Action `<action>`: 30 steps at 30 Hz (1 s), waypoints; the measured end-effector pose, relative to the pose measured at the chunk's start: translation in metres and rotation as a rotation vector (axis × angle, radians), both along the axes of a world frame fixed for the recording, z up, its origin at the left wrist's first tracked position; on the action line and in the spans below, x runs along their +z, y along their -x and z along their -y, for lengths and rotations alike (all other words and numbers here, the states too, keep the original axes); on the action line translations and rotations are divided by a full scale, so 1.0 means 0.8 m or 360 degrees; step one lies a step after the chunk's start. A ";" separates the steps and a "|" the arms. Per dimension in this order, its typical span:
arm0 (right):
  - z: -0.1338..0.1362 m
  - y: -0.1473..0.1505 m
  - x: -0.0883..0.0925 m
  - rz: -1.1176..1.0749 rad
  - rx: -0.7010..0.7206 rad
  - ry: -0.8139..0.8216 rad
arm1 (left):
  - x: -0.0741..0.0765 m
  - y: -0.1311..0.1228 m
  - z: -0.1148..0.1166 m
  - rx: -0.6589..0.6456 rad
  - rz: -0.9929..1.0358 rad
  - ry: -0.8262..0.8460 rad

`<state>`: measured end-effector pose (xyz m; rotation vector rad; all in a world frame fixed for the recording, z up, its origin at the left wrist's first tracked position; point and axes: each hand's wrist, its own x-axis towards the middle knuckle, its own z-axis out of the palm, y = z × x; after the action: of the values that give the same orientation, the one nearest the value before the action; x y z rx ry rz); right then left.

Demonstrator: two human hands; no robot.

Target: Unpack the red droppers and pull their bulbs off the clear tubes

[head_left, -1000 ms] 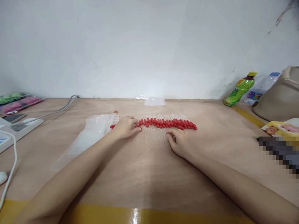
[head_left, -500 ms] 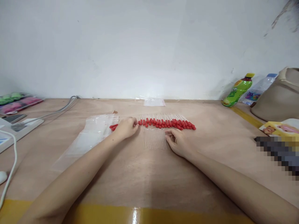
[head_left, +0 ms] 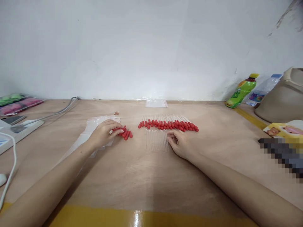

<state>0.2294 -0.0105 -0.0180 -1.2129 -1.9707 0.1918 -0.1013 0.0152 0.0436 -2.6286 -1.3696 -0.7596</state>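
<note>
A long row of clear droppers with red rubber bulbs point(head_left: 169, 125) lies across the middle of the wooden table. My left hand point(head_left: 104, 133) is curled over a small bunch of red-bulbed droppers point(head_left: 126, 134), which it holds just left of the row, over a stack of clear plastic bags point(head_left: 94, 130). My right hand point(head_left: 181, 143) rests on the table below the row, fingers loosely bent, its fingertips touching the right edge of a small group of clear glass tubes point(head_left: 156, 140).
Cables and a power strip point(head_left: 20, 127) lie at the left, with green and pink packs point(head_left: 16, 104) behind. A green bottle point(head_left: 241, 90), a clear bottle point(head_left: 264, 90), a beige bag point(head_left: 284, 99) and a printed box point(head_left: 282, 130) stand at the right. Yellow tape point(head_left: 142, 219) marks the near edge.
My left hand has pulled a small bunch of red-bulbed droppers off the left end of the row and moved left toward the plastic bags. My right hand has hardly moved.
</note>
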 end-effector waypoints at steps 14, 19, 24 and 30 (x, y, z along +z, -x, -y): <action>-0.002 -0.001 -0.003 -0.0017 -0.0008 0.0047 | 0.025 -0.040 -0.019 0.0207 -0.0092 0.0184; -0.001 -0.003 -0.003 -0.0040 -0.0009 0.0036 | 0.017 -0.083 -0.052 0.0418 -0.0342 0.0568; 0.001 -0.002 0.001 -0.0025 -0.0019 0.0079 | 0.005 -0.101 -0.068 0.0519 -0.0403 0.0777; -0.001 -0.002 -0.001 -0.0033 -0.0027 0.0051 | 0.009 -0.089 -0.061 0.0593 -0.0214 0.0819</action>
<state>0.2311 -0.0098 -0.0187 -1.2429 -1.9457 0.2276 -0.0299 0.0640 0.0509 -2.5528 -2.1583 -0.1945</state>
